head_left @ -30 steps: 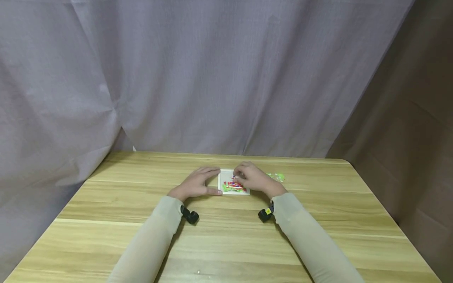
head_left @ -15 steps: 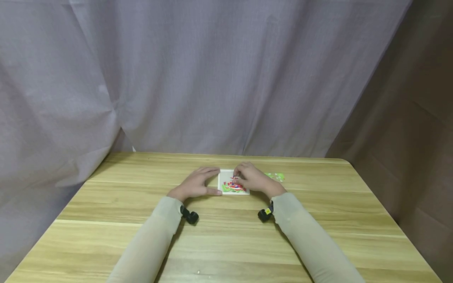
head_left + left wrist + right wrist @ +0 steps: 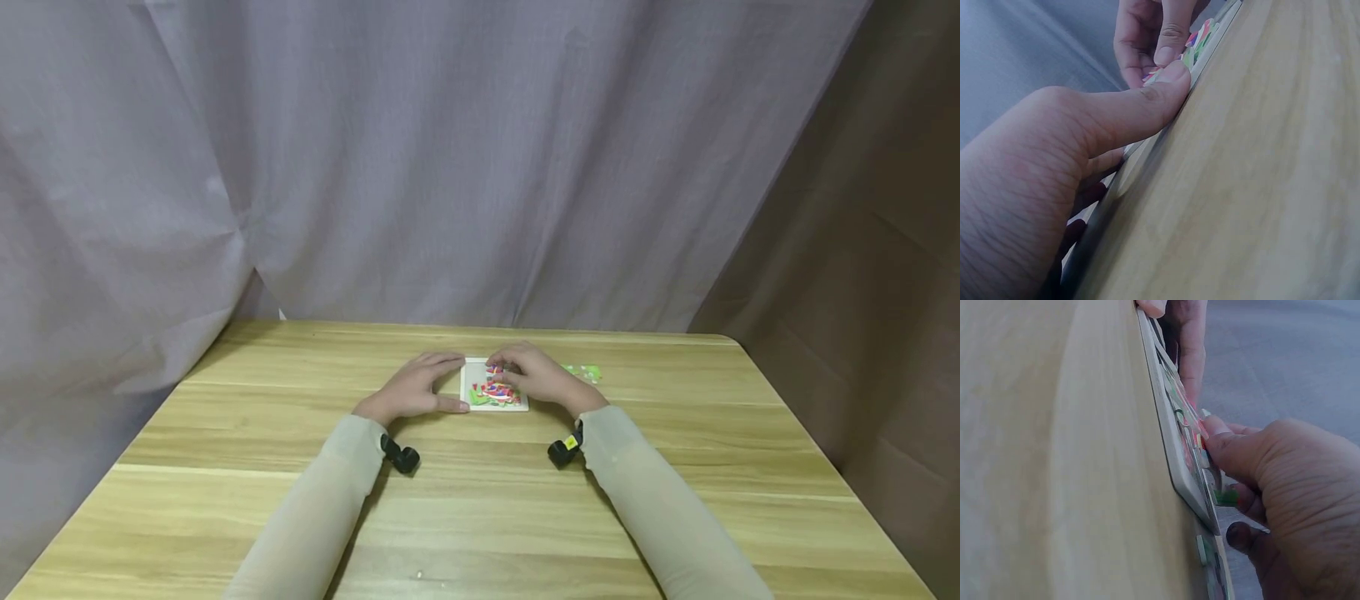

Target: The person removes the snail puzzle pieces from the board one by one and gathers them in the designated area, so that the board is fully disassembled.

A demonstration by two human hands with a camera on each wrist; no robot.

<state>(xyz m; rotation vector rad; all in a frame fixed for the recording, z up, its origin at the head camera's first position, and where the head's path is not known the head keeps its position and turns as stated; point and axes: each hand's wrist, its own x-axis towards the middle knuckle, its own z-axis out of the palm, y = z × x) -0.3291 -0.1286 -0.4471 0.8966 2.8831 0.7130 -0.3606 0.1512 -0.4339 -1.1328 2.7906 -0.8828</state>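
Note:
A small white-rimmed puzzle tray (image 3: 463,385) lies on the table, with red, white, blue and green puzzle pieces (image 3: 497,393) bunched in its near half. My left hand (image 3: 417,387) holds the tray at its left side, thumb at the near corner and fingers at the far corner. Over the tray's right side, my right hand (image 3: 537,375) pinches a red and blue puzzle piece (image 3: 493,369) at its fingertips. In the right wrist view, the right thumb (image 3: 1229,450) is right at the coloured pieces. The left thumb (image 3: 1141,103) lies along the tray's edge in the left wrist view.
Green and white pieces (image 3: 588,372) lie on the wooden table (image 3: 480,508) just right of the tray, partly behind the right hand. A grey curtain (image 3: 420,167) hangs beyond the table's far edge, and a darker one (image 3: 847,275) on the right.
The right fingertips have shifted slightly away and spread a little, and the red and blue piece now shows in the tray's far half. The left hand has stayed in place.

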